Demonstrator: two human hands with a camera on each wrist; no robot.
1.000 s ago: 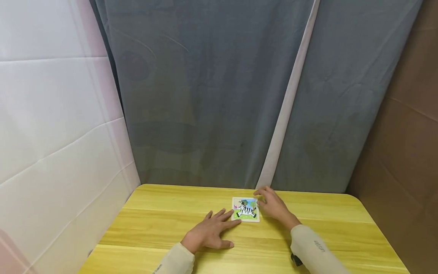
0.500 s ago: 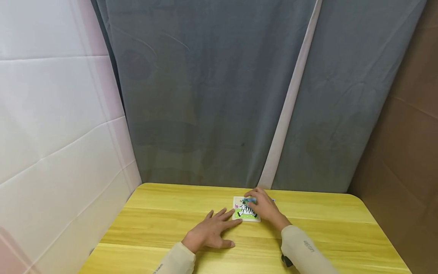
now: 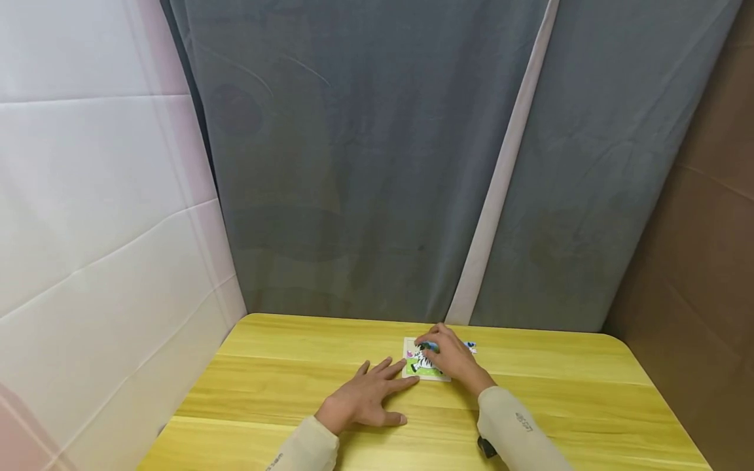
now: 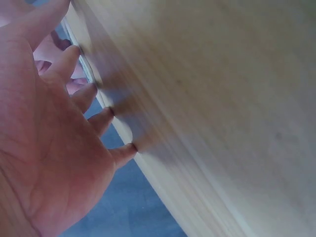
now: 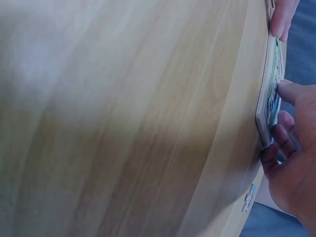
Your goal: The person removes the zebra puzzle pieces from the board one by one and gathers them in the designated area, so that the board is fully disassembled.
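Your left hand (image 3: 362, 400) lies flat on the counter (image 3: 283, 366), fingertips steadying the zebra puzzle (image 3: 425, 373). Your right hand (image 3: 450, 356) pinches a blue piece (image 3: 430, 346) over the puzzle's top. Next, I think: line it up gently.

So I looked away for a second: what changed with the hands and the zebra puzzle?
The right hand slid left from the board's right edge onto the zebra puzzle, its fingers on a blue piece; another piece now lies just right of the board. The left hand stayed flat at the board's left edge.
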